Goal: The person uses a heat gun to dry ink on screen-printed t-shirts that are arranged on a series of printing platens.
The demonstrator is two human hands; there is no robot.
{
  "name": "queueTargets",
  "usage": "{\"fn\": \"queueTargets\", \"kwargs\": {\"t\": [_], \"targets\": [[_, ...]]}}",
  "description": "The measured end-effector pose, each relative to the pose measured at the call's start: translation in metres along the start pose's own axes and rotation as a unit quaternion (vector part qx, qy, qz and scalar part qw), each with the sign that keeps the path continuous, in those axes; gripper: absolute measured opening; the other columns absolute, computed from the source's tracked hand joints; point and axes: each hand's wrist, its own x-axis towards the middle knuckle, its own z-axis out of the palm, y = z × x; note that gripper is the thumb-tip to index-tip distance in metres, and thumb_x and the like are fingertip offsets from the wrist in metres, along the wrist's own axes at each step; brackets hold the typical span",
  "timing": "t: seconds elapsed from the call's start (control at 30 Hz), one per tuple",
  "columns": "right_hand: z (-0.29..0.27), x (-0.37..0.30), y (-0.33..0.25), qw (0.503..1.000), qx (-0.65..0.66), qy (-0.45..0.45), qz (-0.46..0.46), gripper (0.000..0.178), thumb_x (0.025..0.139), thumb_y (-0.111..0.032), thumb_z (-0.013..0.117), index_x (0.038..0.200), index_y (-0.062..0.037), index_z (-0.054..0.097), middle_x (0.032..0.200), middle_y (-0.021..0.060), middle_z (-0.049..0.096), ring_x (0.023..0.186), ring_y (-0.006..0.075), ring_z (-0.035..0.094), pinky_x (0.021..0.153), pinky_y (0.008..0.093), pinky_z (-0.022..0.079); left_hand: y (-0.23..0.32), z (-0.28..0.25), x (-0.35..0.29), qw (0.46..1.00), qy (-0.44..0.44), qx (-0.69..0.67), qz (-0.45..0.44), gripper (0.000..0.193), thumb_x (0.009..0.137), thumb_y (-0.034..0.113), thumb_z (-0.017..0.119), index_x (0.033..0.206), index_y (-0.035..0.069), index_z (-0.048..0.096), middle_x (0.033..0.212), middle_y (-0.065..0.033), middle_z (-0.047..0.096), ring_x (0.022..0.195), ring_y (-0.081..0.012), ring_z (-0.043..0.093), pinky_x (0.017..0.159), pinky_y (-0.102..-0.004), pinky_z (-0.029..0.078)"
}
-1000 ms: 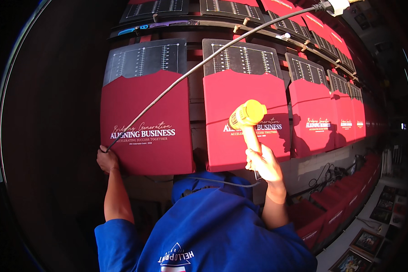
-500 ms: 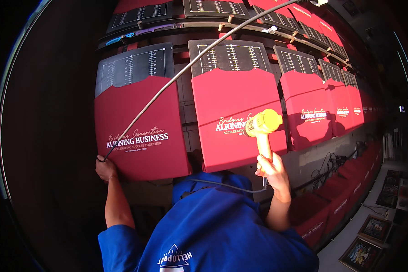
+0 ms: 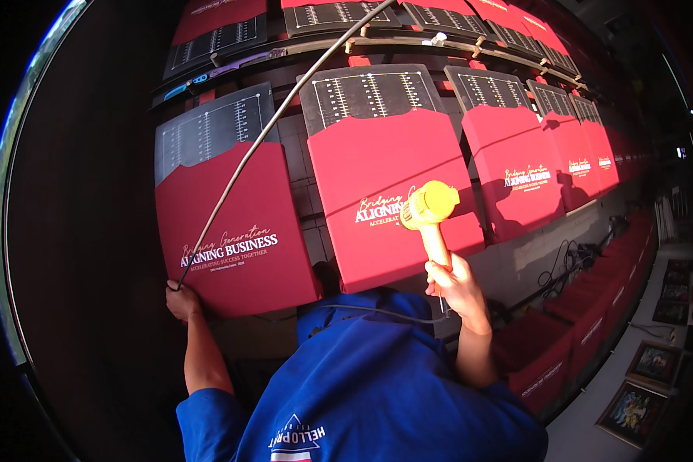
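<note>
My right hand (image 3: 459, 288) is wrapped round the handle of a yellow heat gun (image 3: 431, 205), held up in front of the second red shirt (image 3: 393, 169), where it covers part of the white print. My left hand (image 3: 183, 301) is closed on a long grey cable (image 3: 242, 163), beside the lower left corner of the nearest red shirt (image 3: 235, 204). From there the cable runs up and right across the shirts. Each shirt is stretched over a dark board (image 3: 371, 86) marked with white scales. A thinner cord (image 3: 381, 313) hangs from the heat gun across my waist.
More red shirts on boards (image 3: 507, 165) continue to the right, and another row (image 3: 339, 17) lies beyond a dark rail (image 3: 316, 50). Lower right are more red shirts (image 3: 543, 350), coiled black cables (image 3: 558, 262) and framed pictures (image 3: 634, 412) on the floor.
My view has shifted slightly, so the boards sit a little further left. The heat gun stays in front of the second shirt, and my left hand keeps its hold on the cable.
</note>
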Motion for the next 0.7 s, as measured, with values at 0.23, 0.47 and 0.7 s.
{"fn": "queueTargets", "kwargs": {"t": [0.23, 0.47, 0.7], "targets": [[-0.007, 0.001, 0.000, 1.000, 0.010, 0.001, 0.006, 0.018, 0.094, -0.022, 0.064, 0.097, -0.0046, 0.058, 0.072, 0.0009, 0.058, 0.055, 0.0098, 0.060, 0.051, 0.0239, 0.050, 0.001, -0.001, -0.002, 1.000, 0.004, 0.001, -0.009, 0.052, 0.099, 0.044, 0.036, 0.105, 0.003, 0.068, 0.099, -0.0243, 0.068, 0.094, -0.0469, 0.063, 0.081, -0.0571, 0.048], [-0.022, 0.000, 0.000, 0.999, 0.044, 0.018, 0.013, 0.017, 0.094, -0.021, 0.064, 0.095, -0.0049, 0.058, 0.070, 0.0004, 0.058, 0.054, 0.0099, 0.060, 0.050, 0.0238, 0.049, 0.003, -0.003, -0.007, 1.000, 0.010, -0.005, -0.011, 0.053, 0.099, 0.044, 0.036, 0.104, 0.003, 0.068, 0.099, -0.0246, 0.068, 0.094, -0.0471, 0.063, 0.080, -0.0572, 0.048], [-0.034, 0.004, 0.007, 0.999, 0.038, 0.031, 0.002, 0.017, 0.093, -0.020, 0.063, 0.095, -0.0042, 0.058, 0.072, 0.0018, 0.060, 0.055, 0.0111, 0.061, 0.051, 0.0253, 0.050, -0.005, 0.001, -0.003, 1.000, 0.005, -0.006, 0.014, 0.054, 0.099, 0.045, 0.035, 0.104, 0.002, 0.068, 0.099, -0.0256, 0.068, 0.095, -0.0476, 0.063, 0.080, -0.0575, 0.047]]}}
